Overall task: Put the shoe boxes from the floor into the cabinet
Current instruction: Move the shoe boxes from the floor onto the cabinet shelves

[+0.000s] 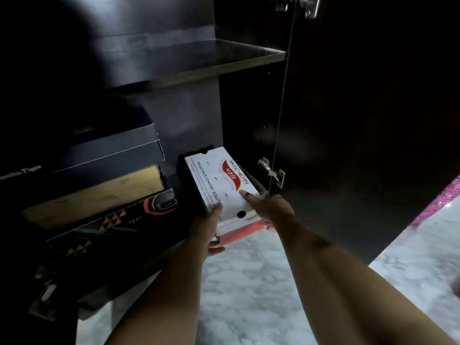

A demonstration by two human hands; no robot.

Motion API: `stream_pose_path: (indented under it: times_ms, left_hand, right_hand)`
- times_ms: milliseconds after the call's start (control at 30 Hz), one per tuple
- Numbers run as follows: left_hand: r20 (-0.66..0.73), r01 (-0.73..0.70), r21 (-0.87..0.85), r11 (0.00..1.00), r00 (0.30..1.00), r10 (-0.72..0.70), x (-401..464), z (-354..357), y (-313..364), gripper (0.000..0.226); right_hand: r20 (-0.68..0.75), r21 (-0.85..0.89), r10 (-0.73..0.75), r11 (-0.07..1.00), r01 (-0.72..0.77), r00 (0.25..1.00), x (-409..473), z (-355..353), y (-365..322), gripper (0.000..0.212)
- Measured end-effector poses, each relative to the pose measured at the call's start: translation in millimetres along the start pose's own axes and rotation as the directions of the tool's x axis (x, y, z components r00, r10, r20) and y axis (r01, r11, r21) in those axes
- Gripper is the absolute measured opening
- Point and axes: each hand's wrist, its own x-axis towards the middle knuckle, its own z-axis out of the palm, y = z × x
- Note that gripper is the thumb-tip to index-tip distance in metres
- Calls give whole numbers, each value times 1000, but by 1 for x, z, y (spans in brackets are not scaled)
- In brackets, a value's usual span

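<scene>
A white shoe box with a red logo on its lid (pixel 219 180) lies half inside the bottom compartment of the dark cabinet (pixel 199 61), its near end sticking out over the floor. My left hand (pixel 206 232) grips the box's near left corner from below and beside. My right hand (pixel 268 210) holds the near right corner, with a finger stretched flat on the lid. A stack of shoe boxes (pixel 99 185) stands to the left in the same compartment: a dark blue one on top, a tan one under it, a black patterned one below.
The open cabinet door (pixel 361 120) stands on the right, hung on metal hinges (pixel 272 171). A bare shelf (pixel 189 56) runs above the box. White marbled floor (pixel 249 282) lies below my arms. A pink patterned thing (pixel 438 202) shows at the right edge.
</scene>
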Motion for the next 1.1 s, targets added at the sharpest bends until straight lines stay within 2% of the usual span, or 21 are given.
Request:
stream_pose_path:
  times_ms: [67, 133, 200, 233, 300, 400, 433, 500, 567, 667, 800, 933, 1033, 1100]
  left_hand:
    - [-82, -61, -157, 986, 995, 48, 10, 2, 9, 50]
    - [-123, -131, -330, 935, 988, 95, 19, 4, 18, 49]
    - [-116, -199, -474, 858, 980, 163, 20, 9, 28, 43]
    - [-120, -230, -489, 841, 973, 196, 20, 12, 32, 37]
    - [-195, -309, -386, 869, 948, 250, 23, 16, 36, 24]
    - [-286, -383, 27, 923, 882, 375, 26, 21, 29, 10]
    - [-268, -371, 172, 913, 874, 406, 19, 23, 25, 14]
    - [-186, -362, 377, 853, 872, 452, 9, 28, 12, 22]
    - [-51, -362, 534, 764, 888, 457, -4, 33, -1, 23]
    - [144, -401, 673, 621, 895, 422, -23, 51, -21, 27]
    - [356, -480, 691, 540, 876, 324, -68, 90, -44, 21]
    - [526, -559, 689, 462, 824, 212, -114, 139, -70, 22]
    - [607, -609, 656, 446, 777, 167, -158, 184, -98, 19]
    - [679, -651, 629, 426, 727, 108, -192, 212, -119, 20]
  right_hand:
    - [-3, 222, 10, 975, -9, 1000, 11, 0, -5, 67]
    - [43, 433, 20, 901, -37, 999, 22, 4, -10, 66]
    - [96, 547, -23, 836, -33, 995, 22, 8, -17, 61]
    - [125, 579, -51, 815, -31, 991, 20, 10, -19, 63]
    - [172, 556, -95, 831, -17, 981, 16, 14, -17, 63]
    - [213, 534, -95, 845, -34, 972, 10, 22, -6, 38]
    - [217, 537, -85, 842, -46, 972, 8, 23, -1, 41]
    - [201, 512, -64, 858, -49, 978, 1, 23, 10, 53]
    - [166, 460, -27, 886, -53, 986, -9, 18, 26, 55]
    - [103, 370, 73, 923, -106, 992, -26, 2, 63, 77]
    - [-22, 288, 162, 946, -149, 987, -64, -38, 130, 76]
    - [-183, 164, 244, 963, -215, 952, -124, -101, 200, 70]
    - [-320, 132, 349, 937, -323, 881, -171, -149, 262, 69]
    - [-437, 156, 423, 905, -396, 794, -205, -181, 306, 64]
